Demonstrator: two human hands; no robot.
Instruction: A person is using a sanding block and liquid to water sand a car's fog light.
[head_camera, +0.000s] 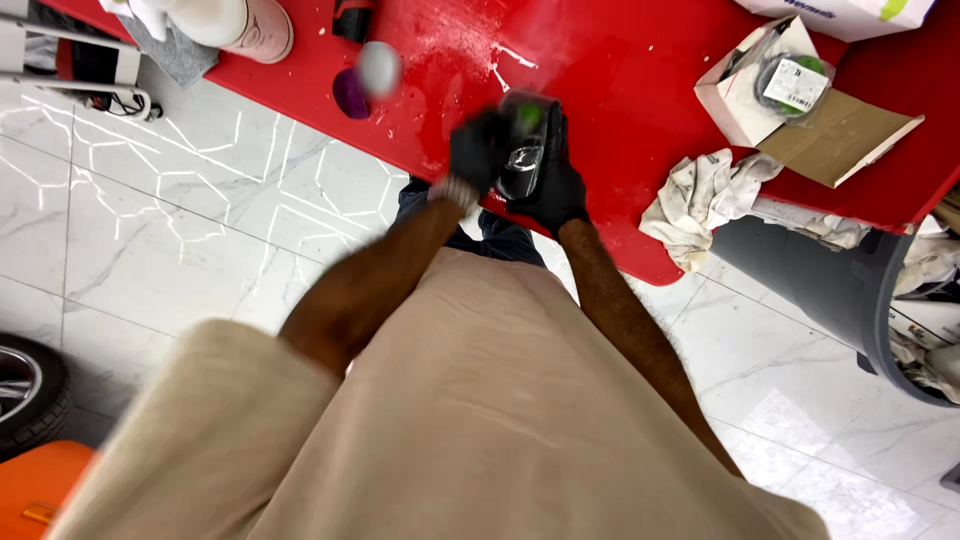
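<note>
Over the red table (620, 90), both bare forearms reach forward from the beige shirt, meeting at its near edge. The black-gloved right hand (560, 185) and left hand (478, 152) close their fingers around a glossy black part (525, 150) with a green spot, held just above the tabletop.

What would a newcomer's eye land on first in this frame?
The bright red table across the top of the view stands out first. At its near edge, the gloved left hand and right hand grip a glossy black object together. To the right lie a crumpled white rag and an open cardboard box, with a grey bin below the table edge.
</note>
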